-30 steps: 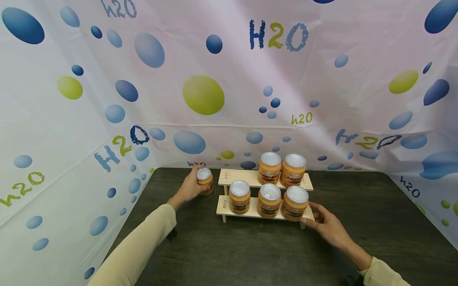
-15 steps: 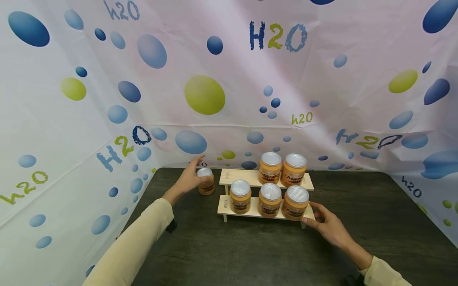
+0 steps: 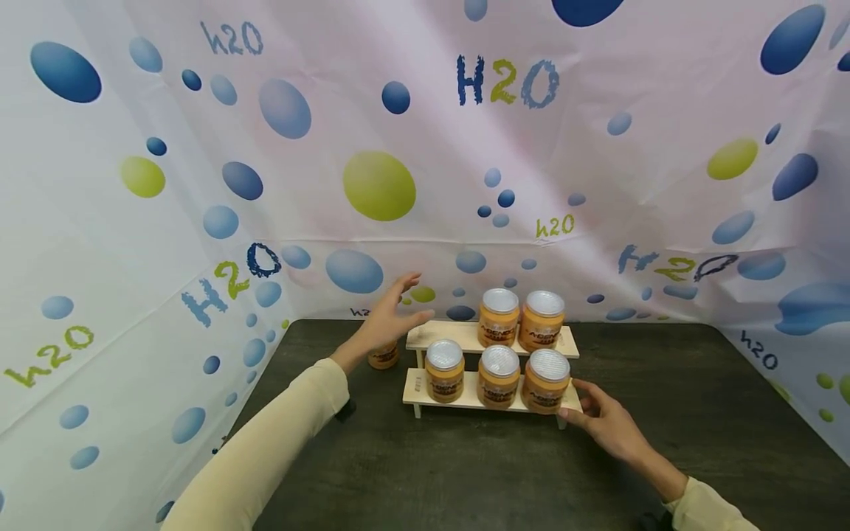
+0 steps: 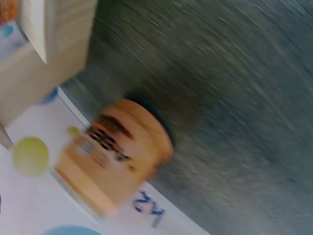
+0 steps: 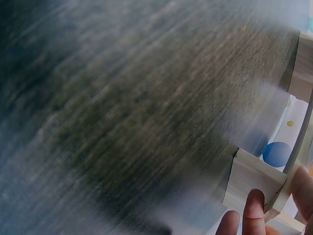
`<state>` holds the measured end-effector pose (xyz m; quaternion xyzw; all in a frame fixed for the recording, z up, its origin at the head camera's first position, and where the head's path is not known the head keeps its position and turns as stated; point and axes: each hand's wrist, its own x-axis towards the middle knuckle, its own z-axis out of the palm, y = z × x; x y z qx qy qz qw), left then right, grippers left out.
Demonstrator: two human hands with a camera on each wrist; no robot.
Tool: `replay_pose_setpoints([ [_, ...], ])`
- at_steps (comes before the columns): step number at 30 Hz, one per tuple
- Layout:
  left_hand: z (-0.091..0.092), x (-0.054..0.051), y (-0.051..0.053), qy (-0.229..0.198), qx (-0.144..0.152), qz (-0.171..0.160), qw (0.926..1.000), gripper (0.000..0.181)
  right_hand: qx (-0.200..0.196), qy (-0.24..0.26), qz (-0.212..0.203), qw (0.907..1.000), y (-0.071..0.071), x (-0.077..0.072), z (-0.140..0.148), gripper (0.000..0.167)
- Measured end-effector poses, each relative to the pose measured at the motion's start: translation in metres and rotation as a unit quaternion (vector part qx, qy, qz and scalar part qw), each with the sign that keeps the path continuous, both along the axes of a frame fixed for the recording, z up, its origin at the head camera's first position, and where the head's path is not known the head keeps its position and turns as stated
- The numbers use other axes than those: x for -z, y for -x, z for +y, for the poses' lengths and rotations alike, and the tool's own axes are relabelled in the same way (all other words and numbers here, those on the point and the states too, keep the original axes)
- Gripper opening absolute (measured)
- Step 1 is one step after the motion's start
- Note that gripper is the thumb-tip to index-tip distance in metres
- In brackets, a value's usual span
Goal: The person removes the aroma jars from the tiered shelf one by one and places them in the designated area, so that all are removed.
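My left hand is raised with fingers spread and nothing in it, close to the left end of a two-step wooden stand. Partly hidden behind that hand, an orange jar stands on the table, and the left wrist view shows the same jar blurred. At the stand's right end, my right hand holds the lower shelf's edge between thumb and fingers. Beside it is the rightmost of three silver-lidded orange jars on the lower step. Two more jars occupy the upper step, towards its right.
Dark wood-grain table surrounds the stand on all sides. A white sheet with coloured spots hangs behind the table and along its left and right sides. The left part of the upper shelf is bare wood.
My left hand has let go of the jar on the table and moved right and up, towards the upper shelf. My right hand keeps its place on the stand.
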<state>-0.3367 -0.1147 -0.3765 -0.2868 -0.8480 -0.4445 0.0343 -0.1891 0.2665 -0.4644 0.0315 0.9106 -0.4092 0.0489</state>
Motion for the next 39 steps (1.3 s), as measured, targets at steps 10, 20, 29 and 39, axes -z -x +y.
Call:
replay_pose_setpoints([
  [10,0.052,-0.014,-0.006,0.028,0.104,-0.061,0.9923,0.085,0.002,0.0,0.002,1.0,-0.001,-0.002,0.0,0.08],
  [20,0.078,-0.015,-0.001,-0.003,0.157,-0.093,0.9832,0.078,0.006,-0.001,0.009,0.9999,-0.002,0.0,0.0,0.079],
  [29,0.084,-0.014,0.003,-0.007,0.157,-0.11,0.9814,0.08,0.01,0.007,0.014,0.9998,-0.003,0.0,-0.005,0.079],
  [39,0.093,-0.013,0.007,-0.01,0.18,-0.109,0.9775,0.077,0.015,0.004,0.013,0.9998,-0.002,0.0,-0.003,0.079],
])
